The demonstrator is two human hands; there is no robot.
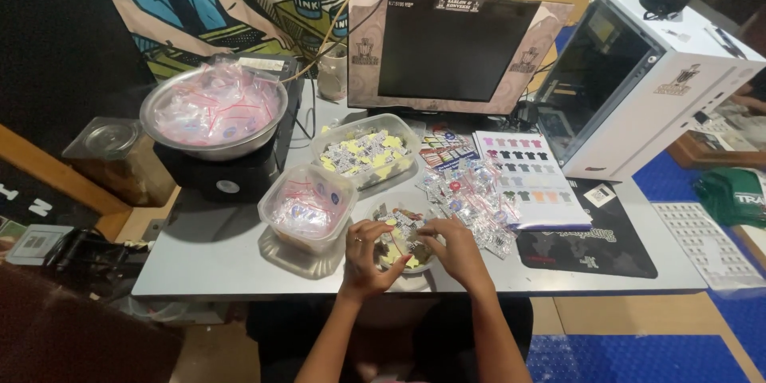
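Left hand (365, 249) positioned over the near-left edge of a small round bowl (403, 239), fingers curled and pinching at small pieces inside; exact item gripped not discernible. Right hand (452, 246) set at the bowl's right side, fingers bent inward onto the contents; grip closed around small pieces, item likewise too small to identify. Bowl located at the near edge of the grey table (215, 263), directly in front of the body, filled with yellow and dark printed pieces.

Just left of the bowl: square plastic container (307, 206) holding clear packets with red markings. Behind it: rectangular tub (364, 149) of yellow and white printed pieces. Right of the bowl: loose pile of small clear packets (471, 199), touching a sheet of coloured shirt pictures (523, 175). Far left: metal basin (213, 112) full of clear bags, resting on a black scale (227, 175). Rear: dark monitor (447, 52). Right: white computer case (638, 72).
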